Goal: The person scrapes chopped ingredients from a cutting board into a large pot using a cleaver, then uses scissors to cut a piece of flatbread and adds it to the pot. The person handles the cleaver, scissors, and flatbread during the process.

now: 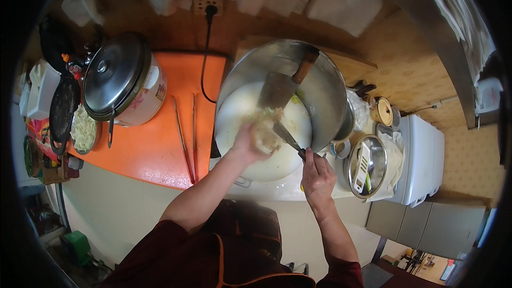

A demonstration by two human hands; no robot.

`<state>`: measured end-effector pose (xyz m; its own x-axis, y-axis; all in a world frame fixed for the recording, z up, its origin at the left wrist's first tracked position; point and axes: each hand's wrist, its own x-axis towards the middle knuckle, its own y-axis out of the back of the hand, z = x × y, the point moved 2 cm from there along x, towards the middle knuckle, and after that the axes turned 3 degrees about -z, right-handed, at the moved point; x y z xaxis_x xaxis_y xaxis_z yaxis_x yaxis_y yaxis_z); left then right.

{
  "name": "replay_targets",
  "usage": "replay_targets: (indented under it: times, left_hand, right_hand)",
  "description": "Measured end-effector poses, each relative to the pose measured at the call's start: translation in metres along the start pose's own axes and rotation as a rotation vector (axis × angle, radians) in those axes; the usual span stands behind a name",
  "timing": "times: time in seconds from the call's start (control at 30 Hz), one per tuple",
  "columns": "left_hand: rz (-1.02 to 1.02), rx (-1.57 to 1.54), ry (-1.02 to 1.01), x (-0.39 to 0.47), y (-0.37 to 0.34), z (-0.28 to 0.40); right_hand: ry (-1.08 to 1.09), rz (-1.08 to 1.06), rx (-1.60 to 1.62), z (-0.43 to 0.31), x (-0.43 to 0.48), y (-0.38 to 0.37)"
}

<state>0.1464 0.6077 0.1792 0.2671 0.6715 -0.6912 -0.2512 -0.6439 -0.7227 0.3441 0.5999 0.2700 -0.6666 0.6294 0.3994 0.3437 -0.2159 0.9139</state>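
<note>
My left hand [245, 146] cups a pale, blurred lump of food [265, 133] with brownish, mince-like bits on it. I cannot tell exactly what it is. In my right hand [318, 174] is the dark handle of a narrow metal spatula [286, 134], its blade against the right side of the lump. Both hands are over a round white chopping board [236, 104]. A cleaver [277, 90] lies just beyond the lump, its wooden handle pointing away to the right. Behind and around the board's far side curves a large steel basin [330, 96]. Greenish scraps [296, 99] lie beside the cleaver.
At left, an orange tabletop [132, 160] holds red-handled tongs [185, 140], a lidded electric cooker [124, 84] and a bowl of shredded pale food [84, 130]. A steel bowl [372, 184] with a white grater [362, 166] stands right. A black cord [204, 68] hangs to the tabletop.
</note>
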Motion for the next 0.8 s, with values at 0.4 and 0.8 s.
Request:
replay_targets:
  times: [0.4, 0.8]
  left_hand:
    - [-0.021, -0.094, -0.120, -0.004, 0.064, 0.008]
    - [-0.008, -0.116, -0.052, -0.039, 0.107, -0.015]
  right_hand:
    - [-0.225, -0.146, 0.228, -0.016, -0.012, 0.014]
    - [0.143, -0.282, -0.214, 0.000, 0.043, -0.089]
